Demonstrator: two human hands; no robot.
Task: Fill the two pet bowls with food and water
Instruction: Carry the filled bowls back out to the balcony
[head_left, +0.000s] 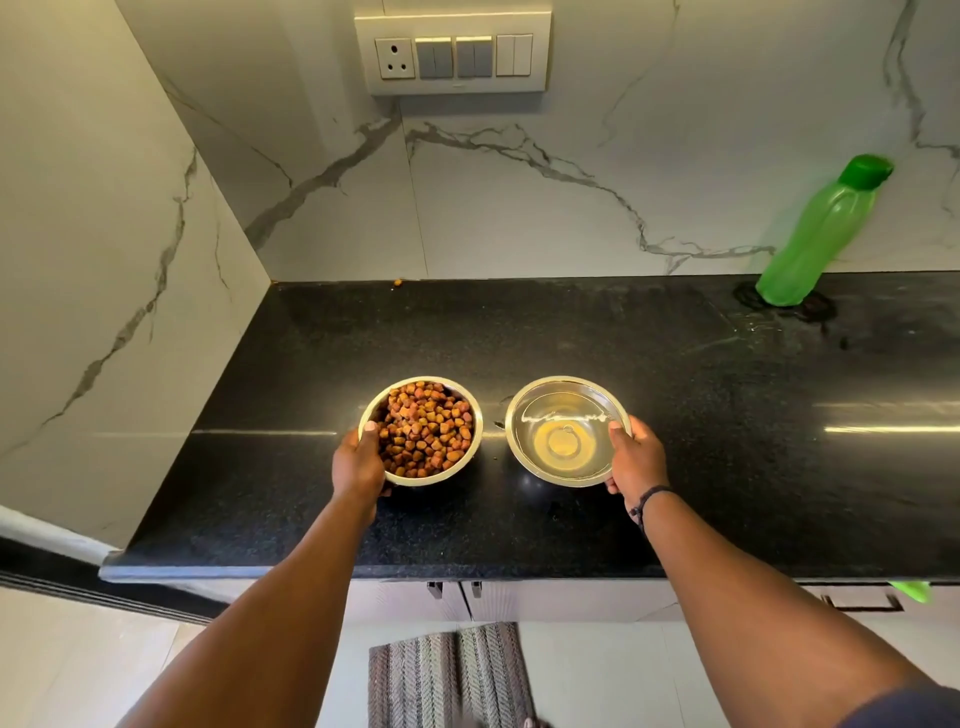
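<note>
Both bowls sit side by side on the counter (675, 415), already filled. The left hand (358, 462) grips the kibble bowl (423, 431), thumb over the rim; the right hand (636, 460) grips the water bowl (563, 431) likewise. Lift the 2 level and slowly, lest water slop.

- One head-worn wide-angle view looks forward and down, close over the table (675, 467).
- Wall at 12 o'clock, floor at 6 o'clock.
</note>
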